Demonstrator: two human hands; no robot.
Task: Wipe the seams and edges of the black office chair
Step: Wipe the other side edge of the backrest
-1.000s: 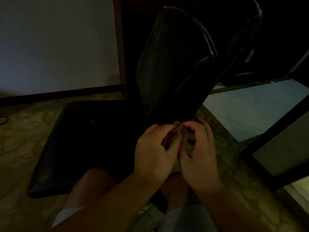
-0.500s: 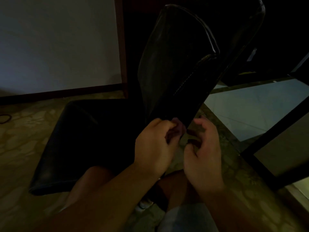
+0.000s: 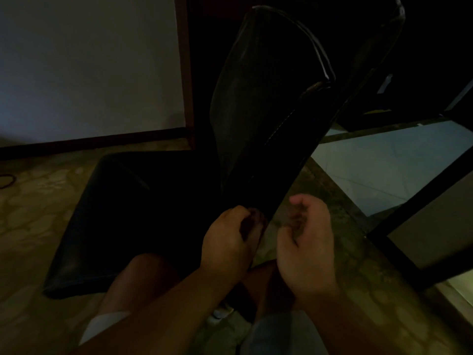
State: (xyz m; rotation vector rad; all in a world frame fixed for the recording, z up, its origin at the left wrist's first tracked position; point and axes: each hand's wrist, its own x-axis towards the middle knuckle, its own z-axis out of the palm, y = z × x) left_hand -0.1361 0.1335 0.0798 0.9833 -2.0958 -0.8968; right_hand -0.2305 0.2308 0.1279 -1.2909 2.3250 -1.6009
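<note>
The black office chair fills the middle of the dim head view, its backrest (image 3: 268, 98) tilted and its seat (image 3: 143, 213) to the left. A pale stitched seam (image 3: 279, 126) runs down the backrest's side edge. My left hand (image 3: 227, 244) is curled at the backrest's lower corner, pinching a small dark piece (image 3: 253, 221) that looks like a cloth against that edge. My right hand (image 3: 307, 247) hovers just right of the backrest, apart from it, with fingers loosely curled and nothing visible in them.
A dark slanted frame bar (image 3: 419, 208) crosses the right side above pale floor tiles. A white wall (image 3: 89, 67) with a dark baseboard stands behind. A cable (image 3: 6, 180) lies at the far left on the patterned floor. My knees (image 3: 138, 283) are below the seat.
My hands were together at the backrest's lower corner, both pinching the dark piece. My right hand has let go and moved off to the right; my left hand stays at the corner.
</note>
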